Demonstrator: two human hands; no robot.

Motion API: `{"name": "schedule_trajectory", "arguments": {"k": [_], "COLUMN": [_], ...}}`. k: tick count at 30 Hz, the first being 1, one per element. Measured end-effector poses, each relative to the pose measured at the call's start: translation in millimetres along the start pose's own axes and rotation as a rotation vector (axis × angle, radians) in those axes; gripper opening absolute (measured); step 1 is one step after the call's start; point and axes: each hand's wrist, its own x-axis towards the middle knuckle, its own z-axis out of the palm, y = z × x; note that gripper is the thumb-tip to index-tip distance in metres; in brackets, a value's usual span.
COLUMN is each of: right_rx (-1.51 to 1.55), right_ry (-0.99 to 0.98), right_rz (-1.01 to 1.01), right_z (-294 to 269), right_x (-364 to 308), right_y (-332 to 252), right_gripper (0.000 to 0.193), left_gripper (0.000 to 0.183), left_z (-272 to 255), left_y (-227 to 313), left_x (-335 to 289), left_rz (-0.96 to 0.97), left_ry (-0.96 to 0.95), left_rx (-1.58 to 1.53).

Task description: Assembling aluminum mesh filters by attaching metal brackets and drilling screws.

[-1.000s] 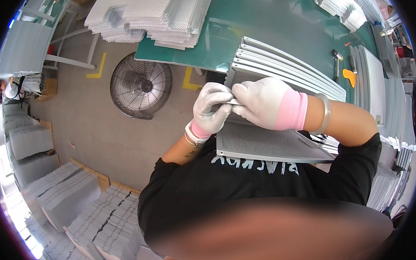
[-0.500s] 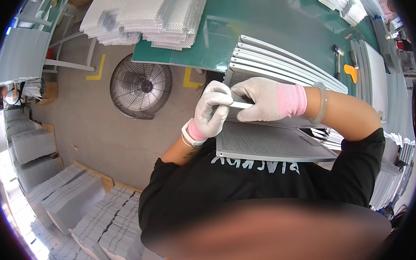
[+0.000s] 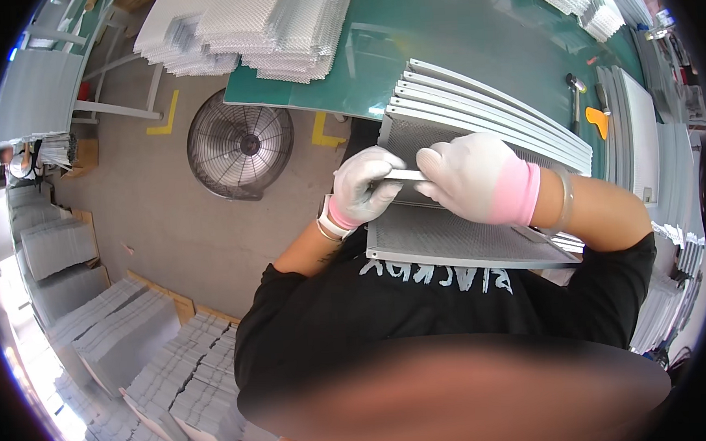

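Both my hands wear white gloves with pink cuffs and meet in front of my chest. My left hand (image 3: 366, 187) is closed, thumb and fingers pinching the left end of a narrow white strip (image 3: 405, 175). At its other end, the fingertips of my right hand (image 3: 473, 177) close on the same strip. Whether it is loose or the edge of a framed panel is hidden. Beneath the hands, a grey mesh panel (image 3: 456, 236) with a metal frame leans against my black shirt. Beyond them, several white-framed mesh panels (image 3: 482, 108) stand in a row.
Stacked mesh sheets (image 3: 282, 34) lie on the green table (image 3: 447, 19). A hammer (image 3: 575, 92) and an orange scraper (image 3: 598, 121) lie right, beside more panels (image 3: 636, 129). A round floor fan (image 3: 241, 146) stands left; stacked grey panels (image 3: 179, 378) fill the lower left.
My right hand has shifted right and turned, its fingers now gathered at the strip's right end. My left hand has dropped slightly, keeping its pinch. More of the strip shows between them.
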Motion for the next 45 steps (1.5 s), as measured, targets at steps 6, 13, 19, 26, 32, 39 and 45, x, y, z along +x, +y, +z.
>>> {"name": "schedule_trajectory", "arguments": {"k": [6,13,19,26,32,39,45], "right_rx": [0.085,0.225,0.320,0.231,0.262,0.404,0.416], "right_ry": [-0.068,-0.142,-0.169,-0.074,-0.078,-0.109,-0.136], "right_rz": [0.036,-0.006,-0.029,-0.074,-0.122,-0.112,-0.092], "right_z": [-4,-12,-10,-6,-6,-4,1], "right_x": [3,0,-2,-7,-13,-13,-12], "right_y": [0,-3,-5,-10,-22,-29,-32], "right_gripper": [0.028,0.028,0.027,0.025,0.027,0.026,0.022], "left_gripper": [0.017,0.013,0.022,0.023,0.025,0.034,0.033], "left_z": [-1,-16,-18,-26,-28,-26,-26], "left_y": [10,13,11,25,25,26,21], "left_x": [-7,10,5,5,7,-6,-2], "left_rz": [-0.306,-0.364,-0.373,-0.293,-0.274,-0.337,-0.284], "left_ry": [0.085,-0.021,-0.064,-0.117,-0.194,-0.305,-0.360], "left_rx": [-0.450,-0.687,-0.828,-0.477,-0.743,-0.899,-0.936]}}
